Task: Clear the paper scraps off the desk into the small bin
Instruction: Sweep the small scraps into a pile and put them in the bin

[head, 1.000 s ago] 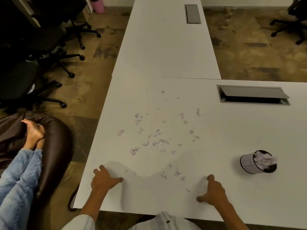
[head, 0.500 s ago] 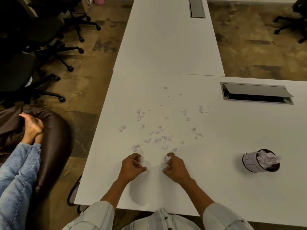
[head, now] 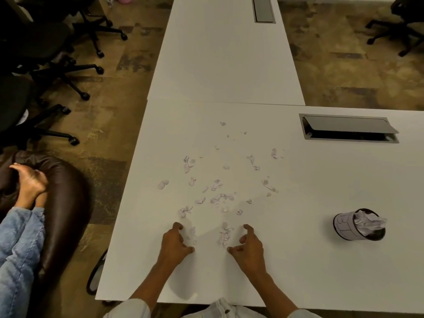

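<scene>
The nearest small white torn paper scraps (head: pixel 224 234) lie between both hands' loosely curled, empty fingers (head: pixel 246 228), the small paper-wrapped bin (head: pixel 344 226) well off to the right hand's (head: pixel 249 247) side.

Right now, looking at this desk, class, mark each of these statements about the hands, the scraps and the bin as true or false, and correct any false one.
1. The small bin stands on the desk to the right of both hands. True.
2. The bin is empty. False: crumpled paper already shows at its mouth.
3. Both hands rest on the desk near its front edge, left hand and right hand apart, with a little heap of scraps between them. True.
4. The right hand is holding the bin. False: it is well clear of it.
5. All the scraps are gathered in one heap. False: many scattered scraps lie farther up the desk.
</scene>
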A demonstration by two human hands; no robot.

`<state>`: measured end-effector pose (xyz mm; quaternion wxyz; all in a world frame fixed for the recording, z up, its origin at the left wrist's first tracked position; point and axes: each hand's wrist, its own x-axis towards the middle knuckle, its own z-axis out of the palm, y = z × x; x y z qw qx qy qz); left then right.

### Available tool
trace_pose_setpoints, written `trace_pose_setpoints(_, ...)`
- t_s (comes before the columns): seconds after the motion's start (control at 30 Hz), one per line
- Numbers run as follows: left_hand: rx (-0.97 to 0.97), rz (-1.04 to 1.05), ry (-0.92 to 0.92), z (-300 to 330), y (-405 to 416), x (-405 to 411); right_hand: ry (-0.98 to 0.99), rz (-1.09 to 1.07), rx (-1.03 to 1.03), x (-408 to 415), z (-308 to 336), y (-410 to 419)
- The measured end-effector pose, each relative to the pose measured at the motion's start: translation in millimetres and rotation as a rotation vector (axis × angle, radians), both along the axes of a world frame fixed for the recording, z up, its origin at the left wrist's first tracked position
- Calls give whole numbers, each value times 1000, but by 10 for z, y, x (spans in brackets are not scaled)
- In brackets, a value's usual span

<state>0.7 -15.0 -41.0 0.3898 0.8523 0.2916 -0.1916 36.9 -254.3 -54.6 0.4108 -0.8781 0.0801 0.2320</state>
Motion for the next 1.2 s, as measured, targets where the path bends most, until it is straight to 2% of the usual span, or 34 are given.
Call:
trace_pose_setpoints(0.2,-281,154,-181,57,-430,361,-71,12,117,349,-5,418)
trace_pose_setpoints(0.23,-280,149,-225,73,-417,426,-83,-19,141,442,25,421)
trace_pose_setpoints(0.37,46,76,-370,208,-45,645,-282,-249,77,864,132,56)
trace_pose_setpoints(0.47,211,40,-262,213,423,805,-321,-262,-125,1207,119,-453)
trace_pose_setpoints(0.63,235,-64,-14,145,878,1024,-108,-3,-386,1570,1,-881)
trace_pose_setpoints(0.73,222,-129,55,67,897,1135,-100,158,-449,1616,-72,-740)
trace_pose_setpoints(0.9,189,-321,16,-33,489,1107,-176,398,-414,1455,-95,-236)
trace_pose_setpoints(1.0,153,-443,-48,-7,181,1018,-216,557,-306,1225,-34,29)
trace_pose_setpoints(1.07,131,-469,-75,29,89,1025,-229,521,-209,1192,8,59)
trace_pose_setpoints(1.2,135,-436,-90,107,213,1279,-238,180,-157,1673,97,-215)
